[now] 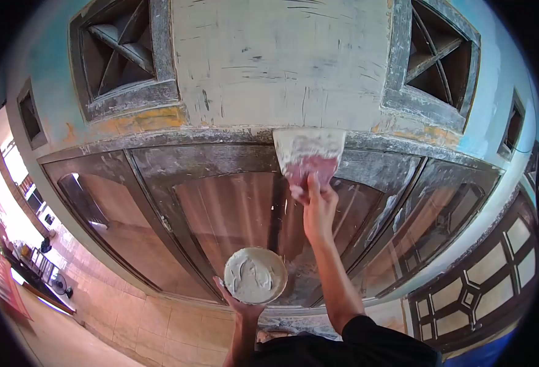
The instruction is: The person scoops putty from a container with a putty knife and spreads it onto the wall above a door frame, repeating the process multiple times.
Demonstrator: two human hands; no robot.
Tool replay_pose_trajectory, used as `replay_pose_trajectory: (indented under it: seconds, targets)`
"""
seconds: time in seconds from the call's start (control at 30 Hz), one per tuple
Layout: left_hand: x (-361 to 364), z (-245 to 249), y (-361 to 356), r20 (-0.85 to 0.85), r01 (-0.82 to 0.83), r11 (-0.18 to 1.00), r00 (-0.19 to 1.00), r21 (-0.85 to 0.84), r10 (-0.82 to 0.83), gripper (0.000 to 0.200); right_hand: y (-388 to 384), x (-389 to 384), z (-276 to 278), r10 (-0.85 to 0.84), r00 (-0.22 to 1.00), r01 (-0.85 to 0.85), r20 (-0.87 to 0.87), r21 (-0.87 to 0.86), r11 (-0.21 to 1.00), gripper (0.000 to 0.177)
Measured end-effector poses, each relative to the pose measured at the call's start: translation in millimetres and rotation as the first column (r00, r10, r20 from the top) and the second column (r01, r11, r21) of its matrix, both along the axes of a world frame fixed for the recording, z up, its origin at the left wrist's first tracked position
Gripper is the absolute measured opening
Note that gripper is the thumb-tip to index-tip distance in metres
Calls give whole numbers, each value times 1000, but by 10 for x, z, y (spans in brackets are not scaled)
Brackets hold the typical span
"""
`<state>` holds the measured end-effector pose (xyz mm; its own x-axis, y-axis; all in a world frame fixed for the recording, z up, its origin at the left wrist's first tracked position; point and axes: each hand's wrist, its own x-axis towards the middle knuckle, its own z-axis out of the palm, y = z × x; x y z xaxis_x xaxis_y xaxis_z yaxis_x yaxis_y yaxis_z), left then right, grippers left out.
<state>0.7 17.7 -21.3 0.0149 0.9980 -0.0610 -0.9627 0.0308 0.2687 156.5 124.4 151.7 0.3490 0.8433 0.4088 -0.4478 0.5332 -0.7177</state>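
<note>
At far left, a fan [60, 282] stands on the tiled floor [184, 327], well apart from the hands. The left vent [119, 46] is set beside the pale panel [282, 61], its raised frame bordering it.

Nearer the middle, the left hand [245, 309] has its grip around the underside of a round bowl [254, 275] of pale paste. The bowl seems held from one side; a tilt or a bump against the glazed doors below the panel could spill paste.

Right of it, the right hand [319, 211] grips a wide, paste-smeared scraper [309, 153], its blade at the panel's lower edge. Uneven pressure could gouge the surface, and the wooden ledge there could catch the blade.

The right vent [438, 58], near the panel's lower right corner, also stands in the way of wide strokes.
</note>
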Motion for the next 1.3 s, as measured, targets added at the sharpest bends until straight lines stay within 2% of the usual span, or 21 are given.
replay_pose_trajectory:
  seconds: [0.03, 0.1, 0.2, 0.23, 0.3, 0.4, 0.47, 0.63, 0.7, 0.73, 0.77, 0.83, 0.9, 0.97, 1.0, 1.03, 1.1, 1.13, 1.2, 1.23, 1.3]
  targets:
    - [8, 73, -21, -2, 4, 1000, 1000, -5, -4, 76, -21, -1, 150, -4, 1000, 4, -2, -5, 1000, 22]
    - [34, 228, -54, 65, 73, 997, 995, -4, -73, 76, 90, 23, 560, -81, 995, 67, 52, 237, 969, 23]
    - [58, 250, -68, 75, 88, 996, 993, 11, -89, 76, 358, 78, 615, -10, 999, 5, 42, 122, 993, 22]
    - [60, 220, -66, 74, 89, 996, 993, 13, -89, 76, 335, 75, 486, -11, 999, 6, 41, 123, 992, 22]
    - [73, 138, -20, 14, 44, 999, 999, 32, -45, 77, 149, 40, 72, -49, 998, 50, 36, -29, 998, 19]
    - [66, 101, -20, 52, 21, 999, 998, -37, -19, 77, -96, 61, -310, 12, 1000, -11, 17, -43, 999, 17]
    - [68, 77, -5, 59, 31, 999, 998, -39, -29, 77, -206, 115, -347, 51, 990, -47, 129, -31, 998, 19]
    - [80, 173, -1, 73, 65, 998, 995, 11, -65, 75, -363, 244, -254, 18, 963, -29, 269, 38, 999, 21]
    - [76, 232, -22, 69, 70, 997, 995, -11, -69, 75, -478, 250, -197, 139, 957, -102, 255, -151, 983, 19]
    - [76, 260, -29, 69, 66, 998, 996, -14, -65, 75, -459, 209, -238, 111, 964, -96, 242, -71, 993, 20]
    - [75, 287, -33, 60, 75, 997, 995, -4, -74, 75, -484, 201, -251, 117, 963, -102, 241, -74, 992, 20]
    - [70, 289, -34, 52, 73, 997, 996, 7, -73, 75, -561, 196, -257, 184, 957, -155, 226, -140, 978, 23]
    - [74, 265, -1, 144, 125, 992, 981, 36, -128, 75, -612, 240, -288, 271, 935, -234, 229, -176, 956, 25]
    - [78, 268, 14, 120, 99, 995, 988, 15, -100, 76, -632, 247, -350, 290, 906, -295, 309, -33, 955, 32]
    - [77, 272, 16, 92, 86, 996, 992, -9, -85, 78, -681, 273, -343, 321, 883, -310, 341, -89, 947, 35]
    - [75, 280, 20, 93, 77, 997, 993, -11, -76, 78, -711, 264, -314, 330, 880, -318, 342, -91, 944, 35]
    - [67, 306, 24, 116, 94, 994, 988, 48, -99, 78, -752, 245, -275, 418, 888, -413, 192, -70, 908, 33]
    - [60, 324, 23, 119, 87, 995, 989, 46, -92, 78, -738, 261, -317, 425, 884, -419, 194, -73, 905, 33]
    - [40, 353, 18, 115, 93, 993, 988, 69, -100, 77, -674, 300, -430, 468, 881, -469, 70, -5, 883, 30]
    - [37, 332, 22, 118, 86, 994, 989, 67, -94, 77, -649, 280, -457, 474, 878, -474, 72, -8, 880, 30]
    - [29, 277, 43, 108, 52, 998, 993, 24, -54, 76, -619, 209, -479, 346, 927, -312, 146, -210, 926, 31]
